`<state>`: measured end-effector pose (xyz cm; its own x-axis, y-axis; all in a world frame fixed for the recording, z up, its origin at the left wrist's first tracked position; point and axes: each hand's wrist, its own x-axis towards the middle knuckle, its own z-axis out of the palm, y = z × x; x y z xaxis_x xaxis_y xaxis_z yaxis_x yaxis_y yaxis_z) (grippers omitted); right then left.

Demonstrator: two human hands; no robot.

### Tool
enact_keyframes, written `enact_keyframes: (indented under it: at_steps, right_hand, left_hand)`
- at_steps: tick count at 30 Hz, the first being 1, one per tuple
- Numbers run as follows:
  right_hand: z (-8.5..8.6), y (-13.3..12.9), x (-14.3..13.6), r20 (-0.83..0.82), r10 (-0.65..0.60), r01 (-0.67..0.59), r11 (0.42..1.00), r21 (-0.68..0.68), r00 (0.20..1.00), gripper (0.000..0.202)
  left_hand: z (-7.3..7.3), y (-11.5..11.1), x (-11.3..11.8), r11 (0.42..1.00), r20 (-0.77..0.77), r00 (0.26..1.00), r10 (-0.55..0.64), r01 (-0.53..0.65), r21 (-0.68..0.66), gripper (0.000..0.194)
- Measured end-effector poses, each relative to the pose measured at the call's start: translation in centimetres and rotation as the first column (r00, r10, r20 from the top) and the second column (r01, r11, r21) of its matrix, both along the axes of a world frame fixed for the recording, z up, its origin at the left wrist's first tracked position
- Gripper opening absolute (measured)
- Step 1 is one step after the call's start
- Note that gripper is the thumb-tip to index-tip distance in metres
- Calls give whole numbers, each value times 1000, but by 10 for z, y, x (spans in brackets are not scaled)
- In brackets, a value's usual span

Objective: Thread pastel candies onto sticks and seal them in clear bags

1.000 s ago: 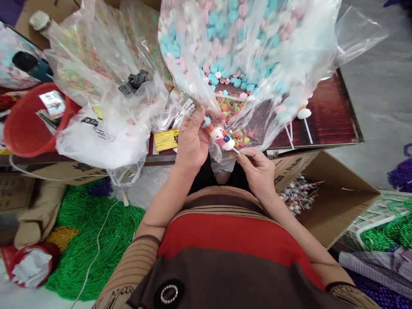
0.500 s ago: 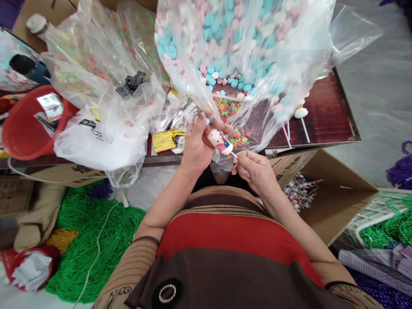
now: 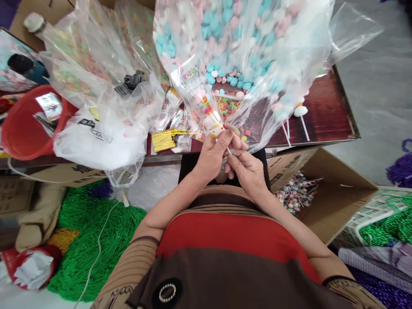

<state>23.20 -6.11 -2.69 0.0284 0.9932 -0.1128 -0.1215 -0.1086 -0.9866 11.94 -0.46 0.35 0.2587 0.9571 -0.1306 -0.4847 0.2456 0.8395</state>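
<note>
Just in front of my body, both hands meet at the lower end of a marshmallow and candy lollipop [image 3: 207, 109] in a clear printed wrapper. It slants up and away to the left, with its white stick toward me. My left hand [image 3: 210, 159] is closed around the gathered bottom of the wrapper. My right hand [image 3: 247, 169] pinches at the stick, its fingertips against those of the left. A bundle of gold twist ties [image 3: 163, 140] lies left of my hands, beside several flat printed wrappers [image 3: 170, 113].
A big clear bag of pastel marshmallows [image 3: 241, 34] stands on the dark red table [image 3: 328, 111], with ring candies [image 3: 227, 105] at its foot. Bare lollipops [image 3: 301, 111] rest at right. Below is a cardboard box [image 3: 341, 184] of wrapped lollipops; a red basin [image 3: 19, 128] sits left.
The lollipop, bare or barely covered in my left palm before, now stands inside the printed wrapper. My left hand has moved right and closed at its base; my right hand has come in beside it.
</note>
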Motion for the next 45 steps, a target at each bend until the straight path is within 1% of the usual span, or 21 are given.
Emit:
enact_keyframes:
  at_steps: [2,3,5,8,10,12,14,17,19,21,24,27,31,32,34,36,38,40,41,43,45]
  right_hand:
    - [1,0,0,-79,-13,12,1000,-13,997,39]
    - [2,0,0,-97,-21,19,1000,-16,995,38]
    - [1,0,3,-113,-30,27,999,-26,993,38]
    - [-1,-2,5,-127,2,-8,999,-51,992,39]
    - [-3,-3,4,-138,38,-47,997,-60,990,40]
    - [-5,-3,2,-156,56,-68,995,-72,986,41]
    - [-6,-2,1,-192,47,-65,994,-90,980,42]
    - [-7,1,-2,-249,33,-61,992,-106,968,42]
    - [-6,3,-4,-264,51,-83,990,-113,963,41]
    - [-3,3,-5,-258,63,-92,990,-104,964,42]
    - [1,2,-5,-157,27,-37,998,-56,987,42]
    - [0,0,-6,40,-25,24,999,41,999,39]
    - [-6,-1,-7,280,-170,112,971,211,945,35]
    - [-6,0,-6,321,-184,105,963,249,929,34]
    - [-4,2,-1,389,-150,27,952,305,909,33]
    - [4,6,7,447,-133,-37,935,352,885,32]
    - [14,13,16,480,-220,0,909,417,849,29]
    - [24,22,23,480,-318,75,885,460,818,24]
    - [27,26,25,480,-325,82,884,460,815,22]
    - [31,33,25,489,-283,45,896,442,825,18]
    - [30,38,23,507,-259,11,897,441,822,16]
  left_hand:
    - [1,-2,-4,995,-18,995,-98,98,2,42]
    - [3,0,-9,993,-14,994,-112,112,24,49]
    - [11,11,-18,994,37,996,-76,73,75,60]
    - [22,29,-27,996,99,995,23,-32,86,41]
    - [23,32,-23,990,65,992,108,-113,81,31]
    - [20,27,-15,983,-11,985,172,-171,63,29]
    - [15,16,-5,981,-66,979,193,-192,29,35]
    - [10,1,3,984,-62,983,174,-176,-28,39]
    - [8,-4,3,986,-71,986,150,-154,-64,39]
    - [4,-4,1,992,-81,992,101,-107,-72,41]
    - [-2,-3,-5,998,-87,996,4,-9,-64,43]
    - [-9,-5,-6,998,-92,994,-54,51,-33,44]
    - [-16,-7,-3,999,-151,988,-38,42,23,45]
    - [-17,-6,-3,999,-156,987,-24,29,32,44]
    - [-17,-4,-4,999,-138,990,20,-15,38,39]
    - [-15,0,-7,997,-108,992,68,-65,32,34]
    - [-12,2,-11,998,-111,992,55,-53,22,31]
    - [-9,2,-14,999,-143,989,-33,35,16,28]
    - [-9,1,-14,996,-158,984,-86,89,13,27]
    - [-9,-2,-13,987,-168,974,-155,158,8,25]
    - [-8,-4,-10,984,-162,971,-179,179,-13,24]
